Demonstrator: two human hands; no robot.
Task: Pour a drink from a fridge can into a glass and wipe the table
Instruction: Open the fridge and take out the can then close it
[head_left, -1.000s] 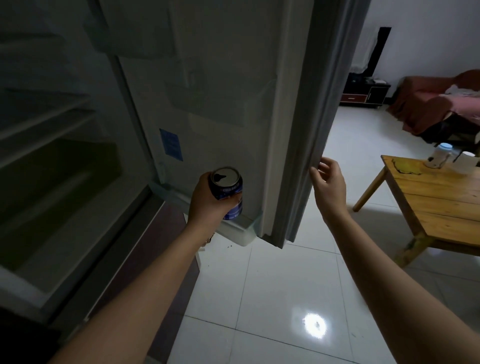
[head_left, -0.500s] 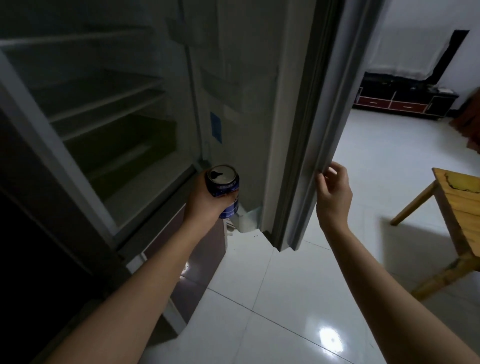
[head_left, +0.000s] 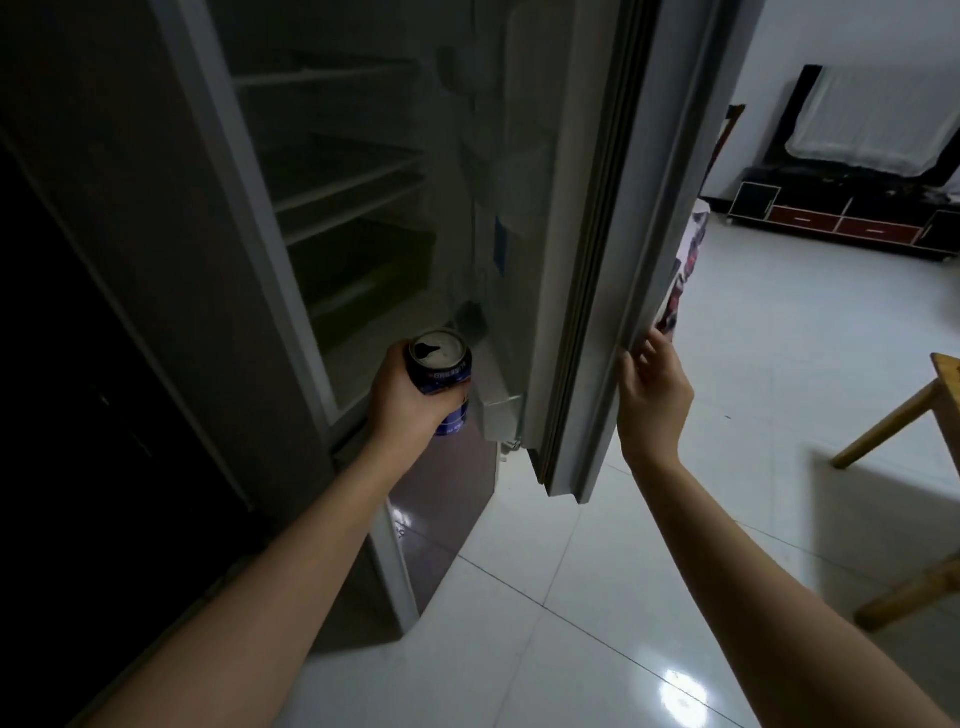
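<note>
A blue can (head_left: 440, 382) is held upright in the left hand (head_left: 408, 400), the fingers wrapped round its body and its silver top facing up; it is carried in front of the open fridge (head_left: 332, 208), just outside the lower shelves. The outer edge of the fridge door (head_left: 618, 260) is touched by the right hand (head_left: 652, 400), whose fingers (head_left: 636, 358) are bent loosely against it; whether the edge is truly gripped cannot be told. A corner of a wooden table (head_left: 945, 366) is seen at the far right, well apart from the can, over a white tiled floor (head_left: 571, 597).
</note>
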